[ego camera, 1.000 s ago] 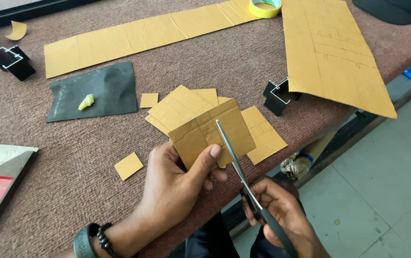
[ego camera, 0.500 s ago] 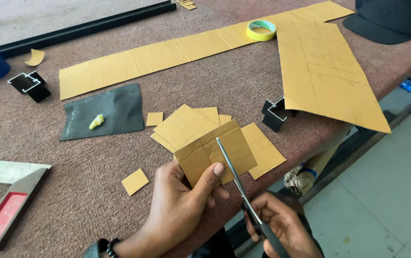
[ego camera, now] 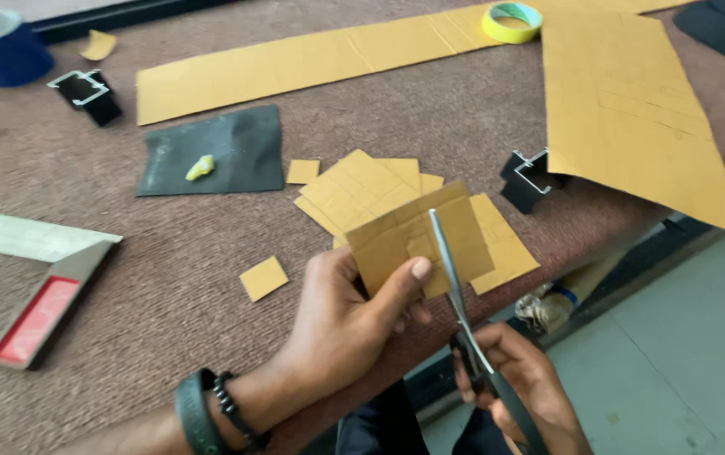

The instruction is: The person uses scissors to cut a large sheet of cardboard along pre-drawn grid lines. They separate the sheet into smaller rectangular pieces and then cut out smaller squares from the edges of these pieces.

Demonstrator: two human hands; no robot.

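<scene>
The left hand [ego camera: 341, 324] pinches a tan cardboard piece [ego camera: 417, 240] between thumb and fingers, above the brown bench [ego camera: 168, 320] edge. The right hand [ego camera: 522, 383], grip closed around scissors [ego camera: 455, 278], has the blades across the cardboard.

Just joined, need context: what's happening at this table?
A person is cutting cardboard. The left hand holds a small tan cardboard piece above the table edge, and the right hand works scissors whose blades are partway into it. Cut squares lie on the brown tabletop, with longer cardboard strips and a yellow tape roll farther back.
</scene>
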